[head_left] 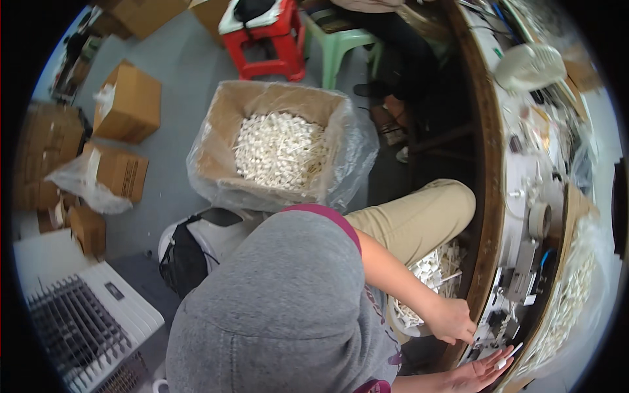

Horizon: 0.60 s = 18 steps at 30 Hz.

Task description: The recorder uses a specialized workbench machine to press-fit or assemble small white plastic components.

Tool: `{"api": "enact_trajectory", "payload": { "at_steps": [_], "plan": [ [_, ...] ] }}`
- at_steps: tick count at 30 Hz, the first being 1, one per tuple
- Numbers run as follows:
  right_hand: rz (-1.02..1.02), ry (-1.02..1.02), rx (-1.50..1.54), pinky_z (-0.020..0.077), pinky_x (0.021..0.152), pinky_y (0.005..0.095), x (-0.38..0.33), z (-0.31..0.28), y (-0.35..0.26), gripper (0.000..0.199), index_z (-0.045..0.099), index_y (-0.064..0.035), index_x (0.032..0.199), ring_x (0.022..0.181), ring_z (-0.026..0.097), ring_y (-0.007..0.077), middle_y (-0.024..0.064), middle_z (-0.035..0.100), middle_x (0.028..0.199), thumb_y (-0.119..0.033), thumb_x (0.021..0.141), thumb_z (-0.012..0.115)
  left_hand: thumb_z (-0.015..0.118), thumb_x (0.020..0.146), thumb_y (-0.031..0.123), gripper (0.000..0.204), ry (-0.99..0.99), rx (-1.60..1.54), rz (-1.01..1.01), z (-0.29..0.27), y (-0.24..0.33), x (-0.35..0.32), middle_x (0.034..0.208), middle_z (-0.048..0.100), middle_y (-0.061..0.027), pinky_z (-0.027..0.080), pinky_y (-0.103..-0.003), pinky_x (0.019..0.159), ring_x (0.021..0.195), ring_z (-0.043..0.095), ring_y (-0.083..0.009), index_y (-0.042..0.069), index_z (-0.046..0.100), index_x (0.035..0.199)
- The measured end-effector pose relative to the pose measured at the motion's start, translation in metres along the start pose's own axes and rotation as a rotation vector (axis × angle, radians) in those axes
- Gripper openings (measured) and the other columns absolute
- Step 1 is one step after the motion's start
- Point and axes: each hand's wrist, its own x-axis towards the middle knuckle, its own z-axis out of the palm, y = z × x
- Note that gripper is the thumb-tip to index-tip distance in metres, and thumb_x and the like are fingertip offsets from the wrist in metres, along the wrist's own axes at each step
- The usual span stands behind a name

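Observation:
My left hand (pixel 451 321) hangs over the near edge of the workbench (pixel 483 262), its fingers curled together. Whatever is between those fingertips cannot be made out. Lower in the picture, my right hand (pixel 481 374) is palm up beside the bench, with a small white stick-like piece (pixel 501 363) held at its fingers. Small dark metal fixtures (pixel 503 322) sit on the bench close to both hands. Below my left forearm, a container of loose white stick-like parts (pixel 429 275) stands next to my leg.
A plastic-lined carton (pixel 223 118) full of white parts stands on the floor. More white parts (pixel 570 321) lie in a plastic-lined trough beyond the bench. A tape roll (pixel 540 220) rests on the bench. Another person sits on a green stool (pixel 335 49), near a red stool (pixel 265 49).

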Motion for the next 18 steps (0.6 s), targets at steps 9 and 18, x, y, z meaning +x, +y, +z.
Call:
{"api": "enact_trajectory", "payload": {
  "at_steps": [9, 18],
  "plan": [
    [0.015, 0.114, -0.262, 0.0448, 0.090, 0.0311, 0.037, 0.024, 0.037, 0.032, 0.050, 0.0071, 0.124, 0.106, 0.059, 0.0231, 0.0176, 0.059, 0.121, -0.013, 0.099, 0.053, 0.066, 0.076, 0.028, 0.029, -0.150, 0.108, -0.001, 0.019, -0.010, -0.055, 0.081, 0.067, -0.0063, 0.054, -0.045, 0.059, 0.073, 0.069, -0.0308, 0.012, 0.065, 0.101],
    [0.049, 0.066, -0.299, 0.0461, 0.071, 0.0248, 0.055, 0.071, 0.043, 0.030, 0.058, 0.0043, 0.115, 0.085, 0.061, 0.0171, 0.0140, 0.066, 0.109, -0.014, 0.093, 0.067, 0.063, 0.076, 0.022, 0.020, -0.351, 0.356, 0.054, 0.007, -0.027, -0.081, 0.081, 0.073, -0.0100, 0.055, -0.043, 0.061, 0.075, 0.071, -0.0289, 0.009, 0.074, 0.085]
  ]
}}
